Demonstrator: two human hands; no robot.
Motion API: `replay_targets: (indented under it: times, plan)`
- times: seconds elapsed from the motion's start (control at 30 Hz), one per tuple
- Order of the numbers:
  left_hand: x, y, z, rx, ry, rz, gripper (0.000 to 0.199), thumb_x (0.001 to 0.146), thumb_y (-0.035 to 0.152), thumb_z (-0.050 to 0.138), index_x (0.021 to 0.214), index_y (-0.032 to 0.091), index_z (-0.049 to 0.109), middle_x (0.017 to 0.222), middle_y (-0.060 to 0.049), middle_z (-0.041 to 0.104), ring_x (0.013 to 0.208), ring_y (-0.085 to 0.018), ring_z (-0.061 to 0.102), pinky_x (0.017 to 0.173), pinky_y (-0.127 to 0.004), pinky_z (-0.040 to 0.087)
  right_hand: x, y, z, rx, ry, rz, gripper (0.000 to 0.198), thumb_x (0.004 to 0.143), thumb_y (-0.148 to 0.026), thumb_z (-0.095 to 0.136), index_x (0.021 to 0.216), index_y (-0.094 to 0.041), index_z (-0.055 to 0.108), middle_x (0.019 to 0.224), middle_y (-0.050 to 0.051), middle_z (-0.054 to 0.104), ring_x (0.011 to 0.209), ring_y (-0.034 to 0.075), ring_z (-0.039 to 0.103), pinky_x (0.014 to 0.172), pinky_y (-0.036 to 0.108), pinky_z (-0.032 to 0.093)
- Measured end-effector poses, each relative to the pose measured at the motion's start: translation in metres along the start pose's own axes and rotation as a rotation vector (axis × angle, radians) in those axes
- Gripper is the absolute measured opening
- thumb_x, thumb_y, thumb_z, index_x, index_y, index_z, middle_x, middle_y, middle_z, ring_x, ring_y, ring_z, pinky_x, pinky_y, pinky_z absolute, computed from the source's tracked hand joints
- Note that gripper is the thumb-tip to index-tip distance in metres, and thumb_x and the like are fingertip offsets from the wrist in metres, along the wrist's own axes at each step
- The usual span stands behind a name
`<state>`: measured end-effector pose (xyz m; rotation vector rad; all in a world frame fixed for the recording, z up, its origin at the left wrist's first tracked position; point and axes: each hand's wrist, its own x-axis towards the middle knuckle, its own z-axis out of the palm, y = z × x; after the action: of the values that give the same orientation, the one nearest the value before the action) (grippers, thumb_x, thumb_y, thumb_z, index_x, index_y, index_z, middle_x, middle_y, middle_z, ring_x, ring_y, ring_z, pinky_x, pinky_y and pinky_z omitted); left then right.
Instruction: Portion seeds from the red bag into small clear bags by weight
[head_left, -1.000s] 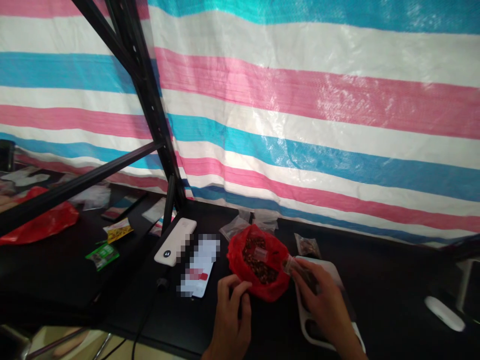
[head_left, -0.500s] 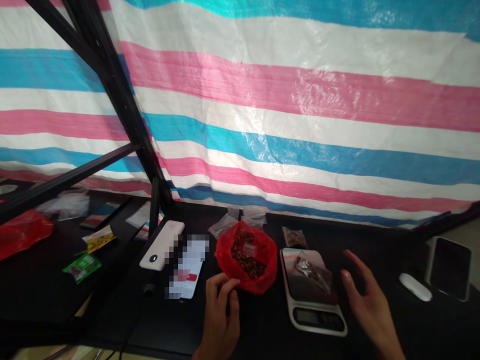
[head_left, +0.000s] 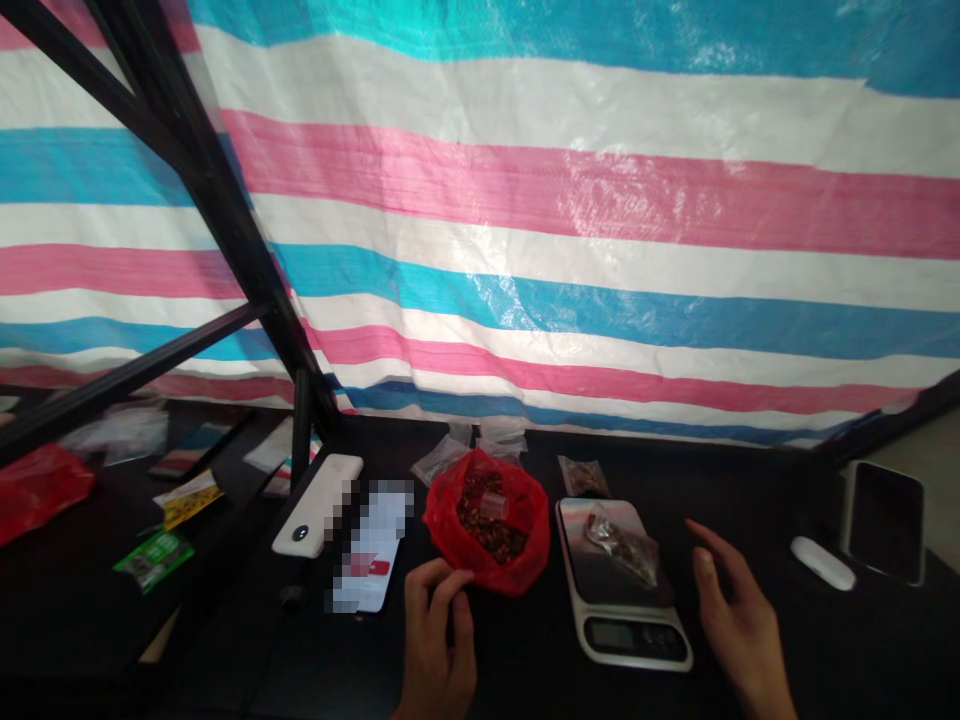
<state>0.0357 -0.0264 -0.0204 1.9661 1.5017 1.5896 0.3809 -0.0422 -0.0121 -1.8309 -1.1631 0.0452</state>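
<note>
A red plastic bag (head_left: 442,535) stands with its mouth spread wide, holding many small brown pieces (head_left: 491,525) and a small clear plastic item on top. My left hand (head_left: 441,635) is at its near left edge, fingers loosely bent and a fingertip against the rim. To the bag's right is a white kitchen scale (head_left: 630,650) with a dark platform. On that platform lies a small clear bag (head_left: 622,545) with something brownish inside. My right hand (head_left: 739,610) is beside the scale's right edge, open, thumb and forefinger apart, with nothing in it.
Behind the scale lies another small filled clear bag (head_left: 583,477). Clear bags (head_left: 446,455) lie behind the red bag. A phone (head_left: 382,545) and white power bank (head_left: 319,505) are left; a white case (head_left: 823,563) and dark-screened device (head_left: 885,520) right. A striped sheet (head_left: 562,200) hangs behind.
The camera view has shifted slightly. My right hand has drawn a little away from the scale to the right. My left hand stays at the red bag's edge.
</note>
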Motion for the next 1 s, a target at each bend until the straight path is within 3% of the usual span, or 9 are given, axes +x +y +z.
replay_targets:
  times: [0.3, 0.43, 0.57, 0.77, 0.9, 1.0]
  plan:
    - [0.001, 0.001, -0.002, 0.005, 0.007, 0.003, 0.023, 0.099, 0.015, 0.045, 0.107, 0.022, 0.065, 0.103, -0.008, 0.058, 0.096, -0.021, 0.062, 0.081, -0.035, 0.056, 0.004, -0.006, -0.003, -0.014, -0.017, -0.132, 0.055, 0.092, -0.066, 0.051, 0.121, -0.022, 0.067, 0.127, 0.013, 0.069, 0.119, 0.035, 0.064, 0.105, 0.054, 0.048]
    - [0.001, 0.001, -0.001, -0.016, 0.043, -0.020, 0.024, 0.099, 0.013, 0.044, 0.106, 0.022, 0.065, 0.104, -0.007, 0.057, 0.096, -0.021, 0.061, 0.082, -0.035, 0.055, 0.006, -0.012, -0.004, -0.041, -0.072, -0.266, 0.045, 0.095, -0.061, 0.051, 0.118, -0.026, 0.070, 0.124, 0.009, 0.071, 0.120, 0.033, 0.064, 0.106, 0.053, 0.049]
    - [0.002, 0.001, -0.001, -0.016, 0.009, 0.014, 0.025, 0.098, 0.011, 0.045, 0.108, 0.023, 0.065, 0.104, -0.007, 0.057, 0.097, -0.020, 0.061, 0.083, -0.033, 0.054, 0.008, -0.015, 0.004, -0.096, -0.158, -0.399, 0.045, 0.094, -0.061, 0.054, 0.121, -0.027, 0.069, 0.123, 0.009, 0.072, 0.121, 0.033, 0.063, 0.104, 0.054, 0.050]
    - [0.001, 0.001, 0.001, -0.028, 0.055, -0.007, 0.024, 0.098, 0.010, 0.045, 0.105, 0.022, 0.065, 0.102, -0.007, 0.058, 0.095, -0.020, 0.061, 0.082, -0.033, 0.054, 0.015, -0.014, 0.026, -0.235, -0.243, -0.482, 0.060, 0.090, -0.071, 0.055, 0.126, -0.024, 0.068, 0.119, 0.012, 0.075, 0.117, 0.038, 0.065, 0.096, 0.059, 0.052]
    - [0.000, -0.002, -0.001, -0.020, 0.013, 0.011, 0.025, 0.097, 0.008, 0.047, 0.107, 0.022, 0.064, 0.103, -0.007, 0.057, 0.096, -0.019, 0.060, 0.083, -0.032, 0.054, 0.017, -0.034, 0.035, -0.122, -0.262, -0.483, 0.045, 0.095, -0.061, 0.056, 0.116, -0.025, 0.072, 0.108, 0.010, 0.076, 0.100, 0.032, 0.072, 0.089, 0.049, 0.057]
    - [0.001, -0.004, -0.003, -0.018, 0.003, 0.028, 0.026, 0.096, 0.006, 0.047, 0.108, 0.022, 0.064, 0.104, -0.006, 0.056, 0.096, -0.018, 0.060, 0.082, -0.030, 0.054, 0.008, -0.069, 0.042, 0.028, -0.346, -0.456, 0.030, 0.098, -0.046, 0.059, 0.123, -0.029, 0.067, 0.114, 0.006, 0.073, 0.100, 0.024, 0.072, 0.087, 0.037, 0.059]
